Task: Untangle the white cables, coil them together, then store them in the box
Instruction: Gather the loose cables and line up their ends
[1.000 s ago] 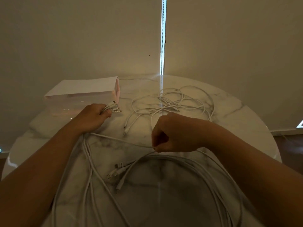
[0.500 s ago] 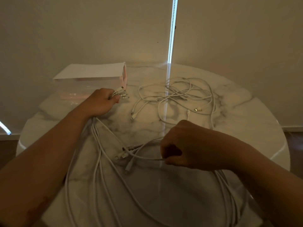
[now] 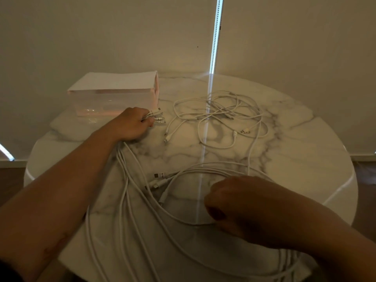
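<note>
Our left hand (image 3: 132, 125) is closed round a bunch of plug ends (image 3: 158, 118), which stick out just past its fingers. Our right hand (image 3: 240, 208) is curled tight, and it looks like it pinches one cable (image 3: 179, 218) that runs out from under it. The long white cables (image 3: 122, 190) lie in a big loop between the two hands. Far past the right hand sits a messy pile (image 3: 219, 112), not sorted yet. The box (image 3: 114, 98) stands just behind the left hand; we cannot tell if it is open. If the right hand pulls too hard, the loops could snag and make a knot, or the plug ends could slip out of the left hand. The round worktop (image 3: 295, 149) is smooth white stone with grey lines, so cables may slide on it. The room is dim, with a plain wall and one thin bright strip of light (image 3: 215, 37) behind.
</note>
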Motion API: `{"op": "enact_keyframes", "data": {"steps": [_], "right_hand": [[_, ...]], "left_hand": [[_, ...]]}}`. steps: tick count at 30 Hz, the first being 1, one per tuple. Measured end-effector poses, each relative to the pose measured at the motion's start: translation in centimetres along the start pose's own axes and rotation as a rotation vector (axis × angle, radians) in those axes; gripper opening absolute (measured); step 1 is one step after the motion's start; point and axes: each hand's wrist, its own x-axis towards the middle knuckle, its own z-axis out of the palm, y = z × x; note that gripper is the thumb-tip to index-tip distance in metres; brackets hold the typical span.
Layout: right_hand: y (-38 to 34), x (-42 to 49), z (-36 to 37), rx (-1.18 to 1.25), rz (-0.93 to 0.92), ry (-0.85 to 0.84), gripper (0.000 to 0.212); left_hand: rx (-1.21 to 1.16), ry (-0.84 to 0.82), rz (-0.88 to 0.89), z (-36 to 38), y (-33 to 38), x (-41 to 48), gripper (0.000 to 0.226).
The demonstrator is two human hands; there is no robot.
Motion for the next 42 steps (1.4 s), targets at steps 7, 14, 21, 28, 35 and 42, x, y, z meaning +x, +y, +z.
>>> {"op": "enact_keyframes", "data": {"steps": [7,14,21,28,35,42], "right_hand": [[-2.3,0.3,0.0,0.102,-0.164,0.006,0.009],[-1.1,1.0,0.7,0.104,-0.24,-0.056,0.023],[-1.5,1.3,0.4,0.201,-0.228,-0.114,0.016],[0.0,2.4,-1.3,0.221,-0.077,0.165,0.022],[13.4,4.9,-1.5,-0.081,0.895,0.182,0.054],[15.5,4.9,-1.0,1.095,0.926,0.61,0.019]], "left_hand": [[-0.006,0.016,-0.01,0.0,0.1,-0.1,0.032],[-0.011,0.013,-0.008,0.1,-0.2,-0.1,0.032],[-0.013,0.005,0.002,0.1,-0.3,0.0,0.03],[-0.01,0.006,0.003,0.1,-0.4,0.1,0.03],[-0.002,-0.003,0.013,0.1,-0.8,0.2,0.028],[-0.014,-0.004,0.02,0.1,-0.9,0.4,0.027]]}}
